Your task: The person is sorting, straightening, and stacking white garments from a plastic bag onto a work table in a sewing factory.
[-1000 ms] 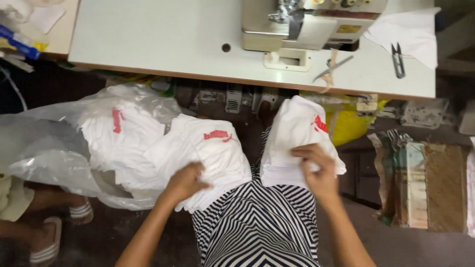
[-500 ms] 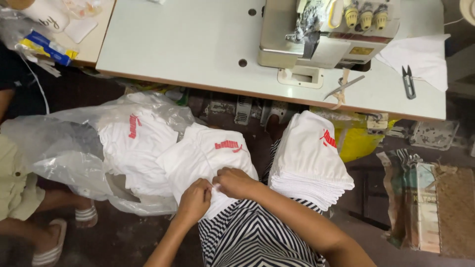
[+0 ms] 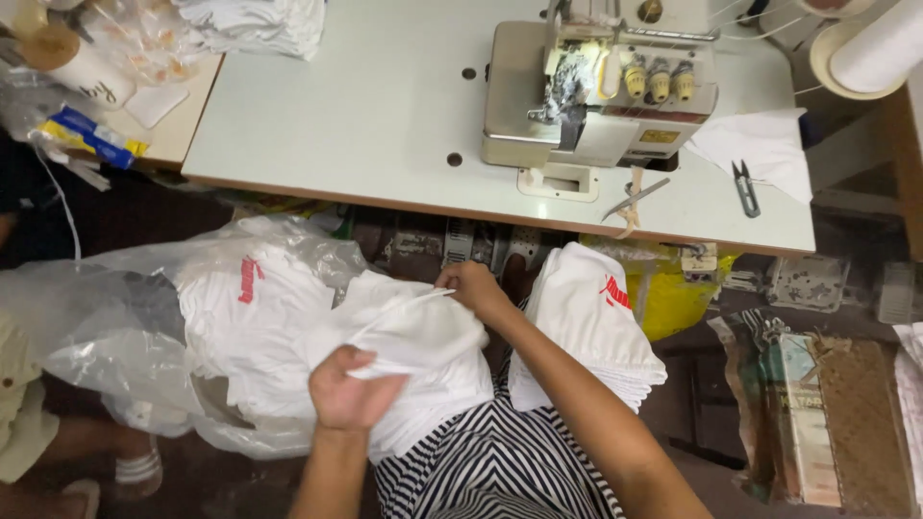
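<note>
Left hand (image 3: 351, 392) now grips the near edge of a white cloth (image 3: 413, 336) on the lap, while the right hand (image 3: 473, 286) has swung off the folded stack (image 3: 586, 322) to pinch, it seems, the cloth's far edge, stretching it flat. Beyond them stands the sewing machine (image 3: 596, 86).

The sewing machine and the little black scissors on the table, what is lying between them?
In the head view, a white cloth piece lies between the sewing machine and the black scissors, with silver snips just in front.
</note>
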